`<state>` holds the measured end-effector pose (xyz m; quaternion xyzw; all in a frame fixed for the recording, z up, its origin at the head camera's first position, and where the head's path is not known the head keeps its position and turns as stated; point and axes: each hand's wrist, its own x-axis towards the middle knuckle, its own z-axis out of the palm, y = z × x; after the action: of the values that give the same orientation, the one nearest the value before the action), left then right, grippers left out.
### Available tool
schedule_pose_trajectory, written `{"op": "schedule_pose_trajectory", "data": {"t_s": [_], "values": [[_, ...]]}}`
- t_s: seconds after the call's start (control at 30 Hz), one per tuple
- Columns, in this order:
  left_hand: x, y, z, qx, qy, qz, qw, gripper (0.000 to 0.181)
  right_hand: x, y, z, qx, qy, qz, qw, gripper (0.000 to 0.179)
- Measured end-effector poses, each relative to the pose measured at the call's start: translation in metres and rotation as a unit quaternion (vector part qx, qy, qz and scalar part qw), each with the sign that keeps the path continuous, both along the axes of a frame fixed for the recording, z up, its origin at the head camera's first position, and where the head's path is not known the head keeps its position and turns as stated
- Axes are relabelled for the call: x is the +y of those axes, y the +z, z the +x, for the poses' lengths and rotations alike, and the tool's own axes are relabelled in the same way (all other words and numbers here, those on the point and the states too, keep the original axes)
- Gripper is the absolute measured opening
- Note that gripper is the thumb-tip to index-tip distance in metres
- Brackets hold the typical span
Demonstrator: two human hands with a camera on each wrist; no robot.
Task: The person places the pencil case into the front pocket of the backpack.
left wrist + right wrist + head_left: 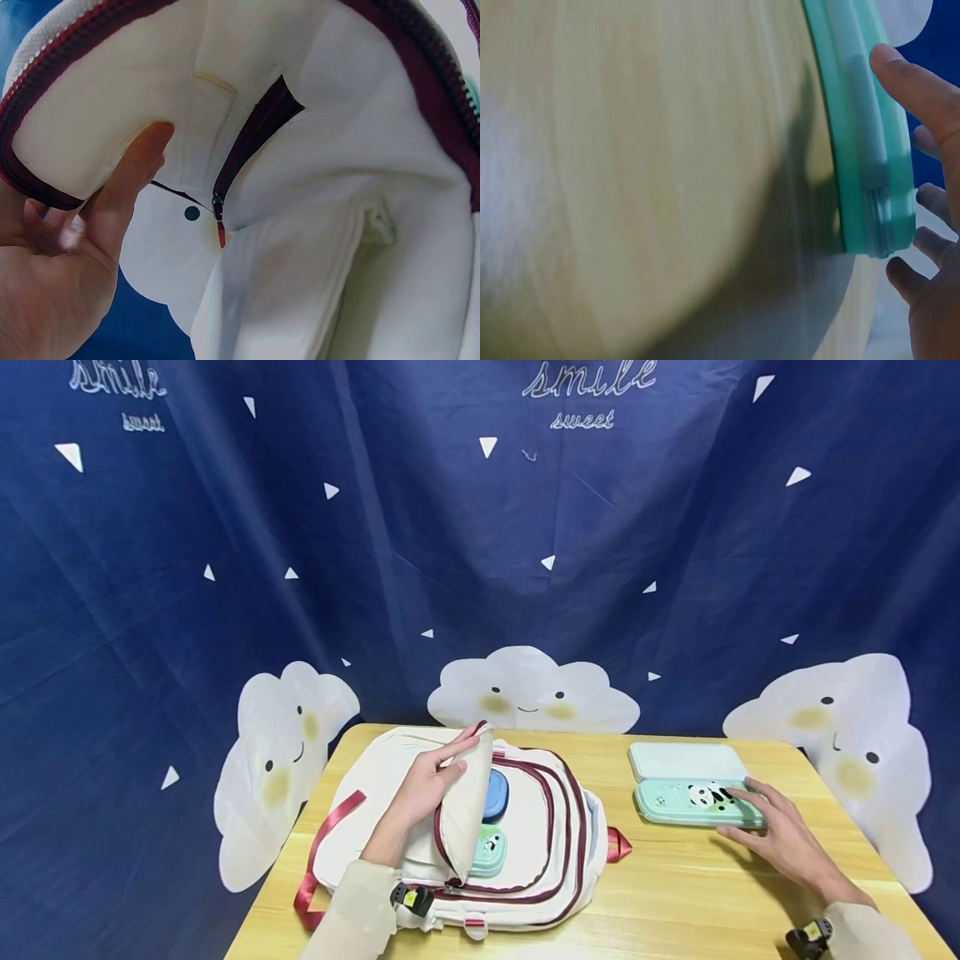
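Bag (pixel 522 828): white with dark red trim, lying flat on the table (pixel 637 897) in front of me.
Flap (pixel 462 810): lifted and folded back, so the front of the bag stands unzipped.
Left hand (pixel 420 793): grasping the flap near its edge, holding it up; the left wrist view shows white lining and an inner zip.
Blue box (pixel 495 795): in the opening, just beside the flap.
Small case (pixel 491 853): green, with a panda, nearer me in the same opening and partly hidden by the flap.
Long case (pixel 671 802): also green with a panda, on the table to the right, well apart from the bag.
Pale case (pixel 688 762): just behind the long case.
Right hand (pixel 787 839): fingers spread at the long case's right end, not closed round it; how firmly they touch, I cannot tell.
Done, I judge: opening the bag, and getting the blue box and small case into it.
Left, I judge: both longer cases lie outside, and the bag is not yet zipped.
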<state>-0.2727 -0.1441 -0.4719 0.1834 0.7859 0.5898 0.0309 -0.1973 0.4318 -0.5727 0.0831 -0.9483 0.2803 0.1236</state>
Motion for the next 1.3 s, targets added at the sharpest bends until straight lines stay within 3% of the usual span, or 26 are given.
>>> {"op": "schedule_pose_trajectory", "data": {"t_s": [0.2,0.9,1.2,1.3], "values": [[0.000,0.001,0.001,0.000,0.003,-0.001,1.0000,0.047,0.004,-0.001,0.001,-0.017,0.006,0.011,0.9998,0.070],[-0.001,-0.001,0.002,-0.005,0.002,0.000,1.0000,0.047,-0.001,-0.013,0.015,0.012,0.000,0.023,0.9997,0.069],[0.000,-0.001,0.002,0.001,0.000,-0.001,1.0000,0.047,0.005,-0.006,0.007,0.023,0.007,0.028,0.9993,0.076],[0.000,0.000,0.001,0.005,-0.001,-0.002,1.0000,0.046,0.008,-0.004,0.005,0.007,0.006,0.025,0.9997,0.081]]}}
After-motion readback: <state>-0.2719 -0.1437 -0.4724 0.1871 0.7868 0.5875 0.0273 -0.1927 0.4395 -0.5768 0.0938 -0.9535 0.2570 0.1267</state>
